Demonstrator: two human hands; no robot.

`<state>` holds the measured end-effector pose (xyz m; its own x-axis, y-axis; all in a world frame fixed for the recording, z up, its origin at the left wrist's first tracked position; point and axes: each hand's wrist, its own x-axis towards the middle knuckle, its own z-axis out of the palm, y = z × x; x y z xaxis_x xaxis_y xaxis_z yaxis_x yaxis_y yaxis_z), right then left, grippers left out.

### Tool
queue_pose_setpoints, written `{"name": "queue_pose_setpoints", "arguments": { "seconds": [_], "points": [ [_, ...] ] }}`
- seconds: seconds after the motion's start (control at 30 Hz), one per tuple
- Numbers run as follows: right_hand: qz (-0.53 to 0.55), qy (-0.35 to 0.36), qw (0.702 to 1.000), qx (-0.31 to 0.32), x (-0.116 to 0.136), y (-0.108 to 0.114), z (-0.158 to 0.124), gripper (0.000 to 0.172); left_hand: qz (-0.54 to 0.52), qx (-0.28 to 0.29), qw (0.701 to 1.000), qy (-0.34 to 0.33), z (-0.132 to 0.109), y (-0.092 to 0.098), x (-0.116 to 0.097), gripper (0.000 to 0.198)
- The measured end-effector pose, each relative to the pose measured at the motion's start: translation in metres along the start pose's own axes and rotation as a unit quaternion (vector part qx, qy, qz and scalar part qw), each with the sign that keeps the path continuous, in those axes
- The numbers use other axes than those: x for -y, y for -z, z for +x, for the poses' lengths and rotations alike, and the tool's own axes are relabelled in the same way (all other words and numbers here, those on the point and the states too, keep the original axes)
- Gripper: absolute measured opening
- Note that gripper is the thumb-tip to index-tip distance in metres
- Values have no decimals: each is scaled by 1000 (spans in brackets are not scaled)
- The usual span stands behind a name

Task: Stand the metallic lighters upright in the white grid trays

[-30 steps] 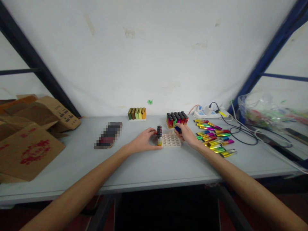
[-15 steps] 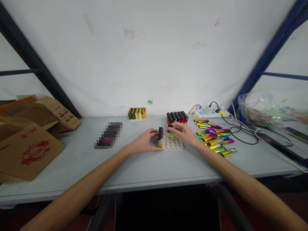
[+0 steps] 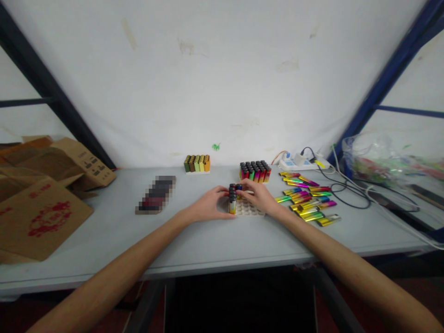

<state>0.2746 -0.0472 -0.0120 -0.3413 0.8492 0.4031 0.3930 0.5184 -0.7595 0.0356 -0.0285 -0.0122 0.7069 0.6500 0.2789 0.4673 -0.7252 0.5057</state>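
Note:
A white tray with round holes (image 3: 250, 210) lies in the middle of the grey table (image 3: 208, 240). A short row of upright lighters (image 3: 231, 196) stands along its left edge. My left hand (image 3: 207, 204) rests against that left edge, fingers curled beside the lighters. My right hand (image 3: 257, 196) is over the tray, pinching a dark-capped lighter (image 3: 238, 188) right next to the standing row. Loose rainbow-coloured lighters (image 3: 307, 200) lie scattered to the right of the tray.
A full tray of red and dark lighters (image 3: 255, 171) stands behind, a row of green-to-orange lighters (image 3: 197, 163) further left. A blurred dark object (image 3: 157, 195), cardboard boxes (image 3: 45, 189), a power strip with cables (image 3: 301, 161) and a plastic bag (image 3: 388, 159) lie around.
My right hand has moved left across the tray, carrying a lighter from near the full tray to the standing row. My left hand has stayed at the tray's left edge.

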Motion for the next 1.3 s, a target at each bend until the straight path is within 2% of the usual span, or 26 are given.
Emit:
{"name": "queue_pose_setpoints", "arguments": {
  "seconds": [0.13, 0.23, 0.33, 0.5, 0.6, 0.67, 0.77, 0.87, 1.17, 1.3],
  "points": [
    [-111, 14, 993, 40, 9, 17, -1, 30, 1, -1, 1000, -2, 0, 1, -1, 66],
    [-140, 20, 988, 68, 11, 30, -4, 34, 6, -4, 1000, -4, 0, 1, -1, 66],
    [-221, 12, 973, 61, 5, 49, -5, 34, 16, -6, 1000, -3, 0, 2, 2, 67],
    [-399, -73, 914, -15, -27, 106, -6, 30, 37, -12, 999, 16, -1, 5, 8, 68],
    [-470, -156, 869, -17, -55, 139, -10, 38, 45, -13, 999, 20, -1, 6, 10, 67],
    [-487, -196, 851, 16, -73, 153, -13, 47, 48, -13, 999, 18, -1, 6, 11, 68],
    [-483, -213, 847, 71, -91, 158, -15, 53, 49, -13, 999, 16, -2, 6, 11, 69],
    [-479, -212, 847, 87, -98, 154, -15, 53, 50, -15, 999, 15, -2, 6, 10, 69],
    [-490, -176, 847, 111, -79, 142, -17, 47, 43, -20, 999, 14, -2, 6, 8, 67],
    [-497, -170, 848, 72, -75, 137, -14, 48, 44, -16, 999, 16, -2, 6, 9, 67]
  ]
}}
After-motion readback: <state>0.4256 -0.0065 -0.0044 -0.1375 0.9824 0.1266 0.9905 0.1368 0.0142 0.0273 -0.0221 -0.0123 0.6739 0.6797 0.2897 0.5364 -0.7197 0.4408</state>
